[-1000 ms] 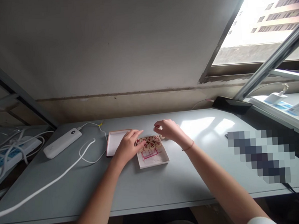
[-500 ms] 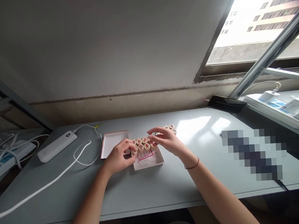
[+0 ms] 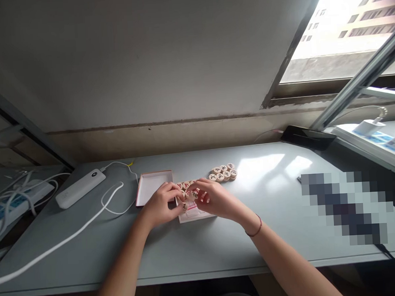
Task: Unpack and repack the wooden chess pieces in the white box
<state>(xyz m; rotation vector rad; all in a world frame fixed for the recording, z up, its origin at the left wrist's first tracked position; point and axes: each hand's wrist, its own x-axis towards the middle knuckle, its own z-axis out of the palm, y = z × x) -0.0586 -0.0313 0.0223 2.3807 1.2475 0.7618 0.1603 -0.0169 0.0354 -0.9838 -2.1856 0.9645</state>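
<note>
Several red-marked xiangqi pieces (image 3: 185, 185) stand in rows in a shallow white box (image 3: 197, 217), partly covered by my fingers. My left hand (image 3: 162, 204) is closed at the box's left side, a black-marked xiangqi piece (image 3: 184, 206) at its thumb and fingertips. Over the box, my right hand (image 3: 216, 198) curls its fingers around another xiangqi piece (image 3: 195, 194), partly hidden and slightly blurred. Behind the right hand, a block of black-marked xiangqi pieces (image 3: 222, 174) sits on the desk.
The box lid (image 3: 153, 183) lies left of the box, inside up. A white power bank (image 3: 80, 189) with a cable (image 3: 69, 237) is farther left. Power strips stand at the left (image 3: 18, 203) and right (image 3: 377, 134). A black phone-like slab (image 3: 308, 138) leans at the back right of the desk (image 3: 273, 197).
My right hand has moved left and nearer, over the box beside my left hand. The black-marked pieces behind it now show more fully. A black-marked piece now shows at my left thumb.
</note>
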